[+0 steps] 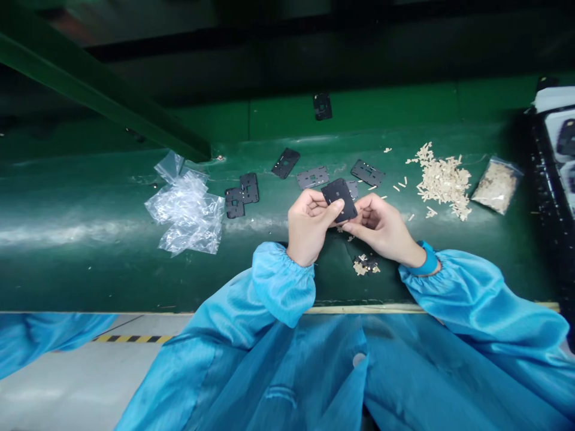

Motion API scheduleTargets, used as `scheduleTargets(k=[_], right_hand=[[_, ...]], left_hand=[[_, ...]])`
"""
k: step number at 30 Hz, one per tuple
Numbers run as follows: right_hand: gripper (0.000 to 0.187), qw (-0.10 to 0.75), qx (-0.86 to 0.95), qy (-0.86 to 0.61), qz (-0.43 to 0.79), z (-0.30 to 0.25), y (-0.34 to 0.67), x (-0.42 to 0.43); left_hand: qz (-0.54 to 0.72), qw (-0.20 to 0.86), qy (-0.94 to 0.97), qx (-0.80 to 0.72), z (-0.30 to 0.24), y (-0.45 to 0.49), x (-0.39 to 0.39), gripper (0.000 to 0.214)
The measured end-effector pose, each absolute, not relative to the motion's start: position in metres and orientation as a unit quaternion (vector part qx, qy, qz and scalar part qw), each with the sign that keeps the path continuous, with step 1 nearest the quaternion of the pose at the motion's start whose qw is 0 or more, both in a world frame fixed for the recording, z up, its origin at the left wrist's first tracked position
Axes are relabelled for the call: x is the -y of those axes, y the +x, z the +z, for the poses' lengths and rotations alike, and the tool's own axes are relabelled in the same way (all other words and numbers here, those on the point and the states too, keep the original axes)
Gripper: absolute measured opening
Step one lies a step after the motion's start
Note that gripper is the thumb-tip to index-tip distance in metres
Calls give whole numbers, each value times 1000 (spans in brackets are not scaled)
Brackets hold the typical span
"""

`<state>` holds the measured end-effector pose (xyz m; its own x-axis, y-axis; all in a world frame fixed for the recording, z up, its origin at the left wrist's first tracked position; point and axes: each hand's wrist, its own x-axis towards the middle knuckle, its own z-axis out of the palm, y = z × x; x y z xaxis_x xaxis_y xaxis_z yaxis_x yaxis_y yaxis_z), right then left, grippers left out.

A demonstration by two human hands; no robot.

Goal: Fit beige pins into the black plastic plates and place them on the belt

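My left hand [308,224] and my right hand [381,227] hold a black rectangular plate with cut-outs [339,199] between them, my left thumb pressed on its face. Several similar black plates lie on the green belt beyond my hands, one [312,177] just past my left fingers and another [367,172] past my right fingers. A small heap of beige pieces [365,265] sits below my right hand. A larger heap of the same pieces [444,179] lies farther right.
A crumpled transparent plastic bag [186,206] lies on the green belt [112,263] at left, and a zip bag of beige pieces [497,184] at right. Black trays [554,167] stand at the right edge. A green beam [94,90] crosses overhead. Another person's blue sleeve [45,338] shows at lower left.
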<state>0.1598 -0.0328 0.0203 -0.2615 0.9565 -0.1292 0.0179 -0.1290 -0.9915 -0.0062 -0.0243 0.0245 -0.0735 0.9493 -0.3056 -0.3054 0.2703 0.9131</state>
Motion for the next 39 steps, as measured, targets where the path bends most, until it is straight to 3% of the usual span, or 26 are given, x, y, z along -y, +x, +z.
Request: scheduleTargets(k=[11,15,21,26,31,33,39], right_hand=[[39,294,483,-411,715,36,173,7],[36,335,505,-390,693,36,168,7],[39,416,559,-451,558,21,153,21],[42,328,493,-453,666,27,168,2],[37,476,402,-496,605,32,197,-33],[35,445,434,-523,583,29,204,-28],[14,205,712,-527,417,28,213,25]], left_hand=[[469,687,260,-490,24,-9,16,44],[491,703,221,-465,27,-9,15,45],[520,676,205,-480,25,-4,19,42],[478,694,246,-479,22,-4,19,41],[458,698,278,-475,20,-5,18,32],[454,690,293,-481,19,-6,18,28],[453,648,351,-502,15,-8,16,20]])
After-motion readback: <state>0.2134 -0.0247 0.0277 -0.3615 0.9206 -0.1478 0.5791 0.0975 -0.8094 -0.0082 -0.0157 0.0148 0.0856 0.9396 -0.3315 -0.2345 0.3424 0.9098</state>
